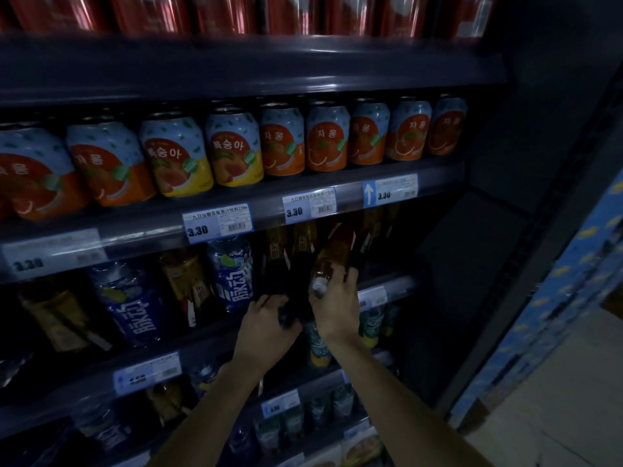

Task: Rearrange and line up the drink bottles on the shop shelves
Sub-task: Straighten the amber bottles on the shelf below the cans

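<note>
On the dim middle shelf (387, 284) stand amber tea bottles and blue-labelled bottles (232, 274). My right hand (337, 305) grips an amber bottle (332, 256) near its white cap; the bottle tilts, its base pointing back into the shelf. My left hand (266, 328) is closed around the lower part of a dark bottle (276, 264) right beside it. More amber bottles (374, 230) stand upright behind and to the right.
A row of orange and yellow fruit cans (232, 150) fills the shelf above, with price tags (217, 225) on its edge. Red cans sit at the top. Green-labelled bottles (371, 325) stand on the shelf below. A dark side panel (472, 264) closes the shelving at right.
</note>
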`<state>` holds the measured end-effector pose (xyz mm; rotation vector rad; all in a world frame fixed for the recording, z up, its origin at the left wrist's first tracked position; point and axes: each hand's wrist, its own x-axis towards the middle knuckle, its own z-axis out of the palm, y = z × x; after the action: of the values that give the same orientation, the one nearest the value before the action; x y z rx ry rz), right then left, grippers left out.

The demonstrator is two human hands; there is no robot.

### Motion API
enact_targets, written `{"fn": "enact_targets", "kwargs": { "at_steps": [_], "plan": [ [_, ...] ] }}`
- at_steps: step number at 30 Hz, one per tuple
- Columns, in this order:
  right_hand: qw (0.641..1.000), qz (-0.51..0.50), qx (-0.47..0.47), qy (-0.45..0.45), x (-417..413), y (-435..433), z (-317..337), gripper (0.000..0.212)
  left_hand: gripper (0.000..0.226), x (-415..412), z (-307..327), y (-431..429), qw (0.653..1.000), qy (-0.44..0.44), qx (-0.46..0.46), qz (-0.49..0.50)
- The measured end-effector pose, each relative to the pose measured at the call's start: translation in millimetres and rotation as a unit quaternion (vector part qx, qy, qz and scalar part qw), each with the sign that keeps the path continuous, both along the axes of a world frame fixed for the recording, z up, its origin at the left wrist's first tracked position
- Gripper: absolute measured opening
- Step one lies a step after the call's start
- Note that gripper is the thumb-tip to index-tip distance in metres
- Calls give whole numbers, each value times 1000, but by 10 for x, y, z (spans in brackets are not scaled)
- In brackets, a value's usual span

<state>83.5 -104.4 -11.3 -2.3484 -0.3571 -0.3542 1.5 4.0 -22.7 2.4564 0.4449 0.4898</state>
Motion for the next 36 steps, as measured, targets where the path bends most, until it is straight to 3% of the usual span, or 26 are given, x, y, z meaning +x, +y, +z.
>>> {"fn": "enact_targets", "kwargs": {
  "at_steps": [9,14,19,25,36],
  "plan": [
    [1000,-10,0,4,3,68,20,64,47,12,16,-31,1000,-8,-7,14],
    [999,-10,26,-46,5,-5,39,62,47,10,18,-50,1000,-11,0,16],
    [984,-12,146,-98,124,-142,272,52,44,12,17,-60,1000,-17,12,21],
    [950,-5,305,-70,269,-327,559,53,39,18,11,-66,999,-11,-2,39],
    [913,33,403,-43,369,-327,610,48,43,17,1,-66,999,-15,1,40]
  ]
}}
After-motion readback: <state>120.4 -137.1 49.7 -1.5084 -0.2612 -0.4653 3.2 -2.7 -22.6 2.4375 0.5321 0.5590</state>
